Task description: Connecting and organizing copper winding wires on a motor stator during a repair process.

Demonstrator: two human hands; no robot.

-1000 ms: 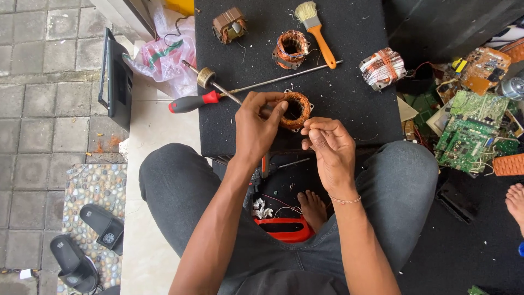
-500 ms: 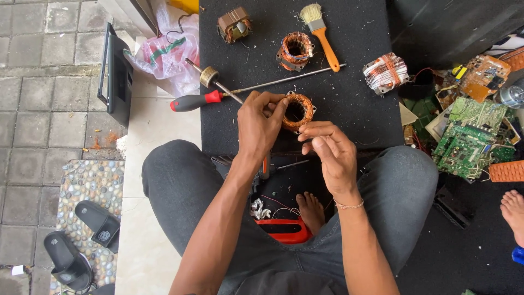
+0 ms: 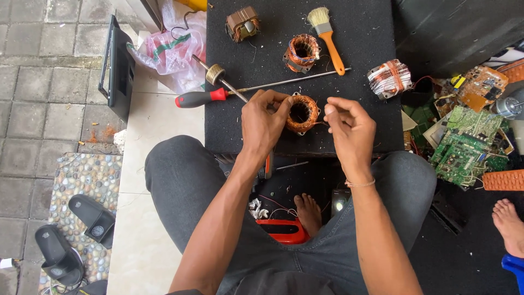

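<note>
Head view: our left hand (image 3: pixel 263 121) is clamped on the copper stator (image 3: pixel 302 113), holding it on the black mat (image 3: pixel 371 33). Our right hand (image 3: pixel 351 128) sits just beside it, fingertips pinched together; we can't tell on what. Behind: screwdriver (image 3: pixel 201 98), shaft (image 3: pixel 220 77), second stator (image 3: pixel 302 52), brush (image 3: pixel 327 34). Circuit boards (image 3: pixel 462 146) lie right.

Grey paving bricks (image 3: pixel 38 109), pale floor tiles (image 3: pixel 147 125), daylight.
</note>
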